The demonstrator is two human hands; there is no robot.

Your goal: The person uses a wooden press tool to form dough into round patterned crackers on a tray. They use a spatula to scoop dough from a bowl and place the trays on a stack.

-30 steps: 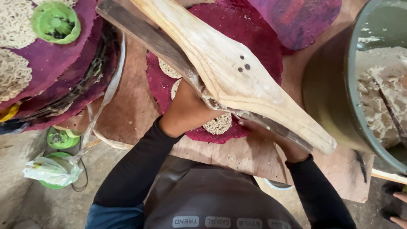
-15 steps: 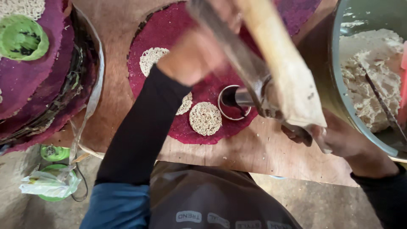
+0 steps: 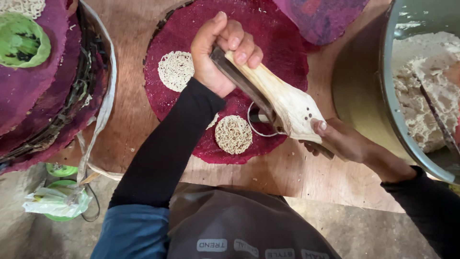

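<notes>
Both hands grip a wooden noodle press (image 3: 282,103) over a round crimson mat (image 3: 268,43) on the wooden worktop (image 3: 129,124). Left hand (image 3: 220,52) is closed around the upper ends of the press's two handles, a dark lower arm and a pale, broad upper one, at about 12 o'clock on the mat. Right hand (image 3: 342,141) clasps the press from beneath at its wide end, at roughly 4 o'clock, thumb lying on the pale wood near a cluster of small holes. Under the press sits its round metal cylinder (image 3: 261,120), partly hidden by the handles.

Two flat coils of pale noodles rest on the mat: one (image 3: 176,71) at 9 o'clock, just beside the left wrist, another (image 3: 233,134) at 6 o'clock, close to the cylinder. A third patch peeks from under the black sleeve, mostly covered.

At 3 o'clock, a large grey metal basin (image 3: 390,96) holds crumbly pale dough (image 3: 421,96). At 9 o'clock, a stack of purple mats (image 3: 28,110) carries a green dish (image 3: 21,41). Another purple mat (image 3: 321,17) lies at 1 o'clock, overlapping the crimson one's edge. Green tubs and a plastic bag (image 3: 50,201) sit on the floor at 7 o'clock.
</notes>
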